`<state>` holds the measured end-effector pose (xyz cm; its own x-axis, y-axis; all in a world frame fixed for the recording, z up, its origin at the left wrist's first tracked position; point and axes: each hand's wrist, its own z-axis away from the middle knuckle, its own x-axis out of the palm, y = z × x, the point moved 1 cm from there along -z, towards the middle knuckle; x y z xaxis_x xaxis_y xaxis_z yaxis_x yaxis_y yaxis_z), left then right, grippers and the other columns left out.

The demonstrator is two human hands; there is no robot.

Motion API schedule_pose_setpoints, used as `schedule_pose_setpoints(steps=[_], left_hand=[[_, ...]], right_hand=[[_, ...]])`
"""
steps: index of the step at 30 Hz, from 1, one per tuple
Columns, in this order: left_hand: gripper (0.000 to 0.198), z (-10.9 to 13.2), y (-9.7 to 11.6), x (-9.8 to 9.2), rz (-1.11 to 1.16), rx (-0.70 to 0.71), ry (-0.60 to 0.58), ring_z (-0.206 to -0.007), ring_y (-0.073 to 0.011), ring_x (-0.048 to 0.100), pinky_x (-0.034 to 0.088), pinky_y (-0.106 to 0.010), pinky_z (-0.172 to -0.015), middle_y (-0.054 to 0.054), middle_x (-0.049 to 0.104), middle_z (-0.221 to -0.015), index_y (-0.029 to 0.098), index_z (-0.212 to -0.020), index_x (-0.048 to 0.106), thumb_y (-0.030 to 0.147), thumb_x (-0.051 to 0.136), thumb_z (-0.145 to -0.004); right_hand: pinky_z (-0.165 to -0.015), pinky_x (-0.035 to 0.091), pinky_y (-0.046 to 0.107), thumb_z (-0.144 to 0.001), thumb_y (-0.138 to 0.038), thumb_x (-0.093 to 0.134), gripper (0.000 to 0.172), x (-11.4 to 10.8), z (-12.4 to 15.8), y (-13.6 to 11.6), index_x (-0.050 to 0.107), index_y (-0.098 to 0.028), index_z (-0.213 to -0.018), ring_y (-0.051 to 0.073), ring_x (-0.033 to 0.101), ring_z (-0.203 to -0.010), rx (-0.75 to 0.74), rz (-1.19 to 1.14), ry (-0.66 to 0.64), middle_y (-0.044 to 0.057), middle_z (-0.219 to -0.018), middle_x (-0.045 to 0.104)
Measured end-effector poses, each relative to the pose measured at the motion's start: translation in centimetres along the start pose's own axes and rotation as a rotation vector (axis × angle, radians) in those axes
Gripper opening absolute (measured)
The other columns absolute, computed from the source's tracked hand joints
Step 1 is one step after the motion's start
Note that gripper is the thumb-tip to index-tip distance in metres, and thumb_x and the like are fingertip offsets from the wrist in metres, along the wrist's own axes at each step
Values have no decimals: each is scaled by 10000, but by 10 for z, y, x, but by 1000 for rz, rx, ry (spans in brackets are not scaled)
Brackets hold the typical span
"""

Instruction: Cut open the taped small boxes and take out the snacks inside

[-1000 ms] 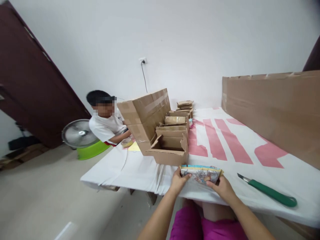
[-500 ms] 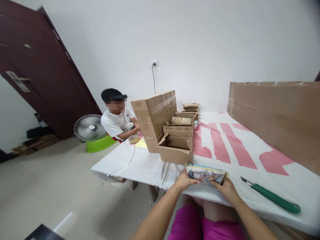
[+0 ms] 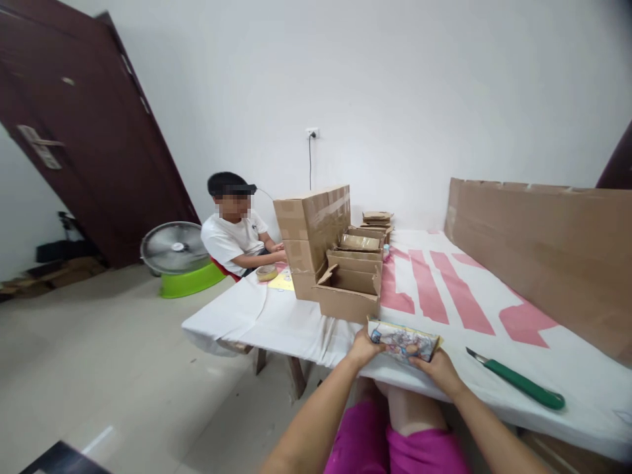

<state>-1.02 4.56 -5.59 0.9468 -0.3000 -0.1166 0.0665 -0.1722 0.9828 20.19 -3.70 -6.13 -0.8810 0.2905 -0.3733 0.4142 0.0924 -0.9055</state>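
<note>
Between my two hands is a small printed packet (image 3: 402,339) with drawn figures and yellow edges, held over the front edge of the table. My left hand (image 3: 364,349) grips its left end, thumb on the printed face. At its right end, my right hand (image 3: 439,370) is closed round the corner with the thumb pressed on the front. What is inside the packet cannot be seen. Just beyond it stands an open cardboard box (image 3: 348,306) with its flaps up. A green-handled knife (image 3: 526,384) lies on the cloth to the right of my right hand.
Sealed cartons (image 3: 316,227) are stacked left of a row of open boxes. A tape roll (image 3: 267,273) lies near a seated person (image 3: 237,237) at the far left side. A long cardboard panel (image 3: 533,243) borders the right of the white-covered table (image 3: 296,336). A fan (image 3: 172,247) is on the floor.
The packet has tilted so that its printed face shows more. My view has shifted slightly, and the seated person's forearm reaches further toward the cartons.
</note>
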Motion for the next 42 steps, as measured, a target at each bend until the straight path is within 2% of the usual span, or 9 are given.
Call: schedule_pose_setpoints(steps=[6, 18, 24, 28, 34, 42], left_hand=[[485, -1, -3, -1, -27, 11, 12, -842, -206, 646, 510, -302, -786, -21, 737, -929, 176, -951, 635, 120, 789, -495], [453, 2, 4, -2, -47, 15, 20, -848, -223, 652, 504, -314, -792, -27, 734, -924, 192, -943, 635, 142, 780, -517], [432, 3, 10, -1, -45, 33, 39, -819, -216, 651, 506, -308, -767, -23, 738, -893, 187, -915, 641, 138, 782, -509], [425, 4, 14, 0, -27, 23, 34, -815, -215, 661, 510, -319, -781, -33, 743, -890, 182, -916, 646, 142, 781, -515], [464, 3, 9, 2, -9, -26, -4, -914, -231, 665, 491, -355, -877, -64, 738, -980, 169, -969, 648, 219, 806, -536], [457, 4, 14, 7, -11, -13, 0, -911, -253, 681, 496, -383, -889, -100, 741, -988, 157, -959, 666, 257, 823, -543]], right_hand=[[-841, 531, 459, -601, -426, 756, 390, 1, 2, -2, 726, -198, -916, 340, 700, -918, 4, 19, 24, 78, -919, 765], [-841, 531, 442, -581, -423, 766, 364, 1, 4, -7, 747, -231, -889, 322, 702, -924, 2, 24, 51, 46, -909, 771], [-791, 550, 431, -593, -411, 760, 347, 0, 4, -11, 745, -212, -876, 315, 713, -866, -23, 44, 46, 58, -880, 771], [-797, 554, 426, -597, -403, 756, 343, -1, 3, -12, 738, -207, -878, 301, 714, -863, -21, 54, 44, 49, -872, 770], [-835, 539, 410, -589, -390, 779, 347, -1, 1, -4, 737, -217, -887, 295, 703, -906, 13, 53, 31, 40, -898, 764], [-885, 522, 388, -628, -363, 771, 369, -2, 4, -5, 725, -212, -961, 271, 691, -960, -46, 35, 18, 38, -988, 754]])
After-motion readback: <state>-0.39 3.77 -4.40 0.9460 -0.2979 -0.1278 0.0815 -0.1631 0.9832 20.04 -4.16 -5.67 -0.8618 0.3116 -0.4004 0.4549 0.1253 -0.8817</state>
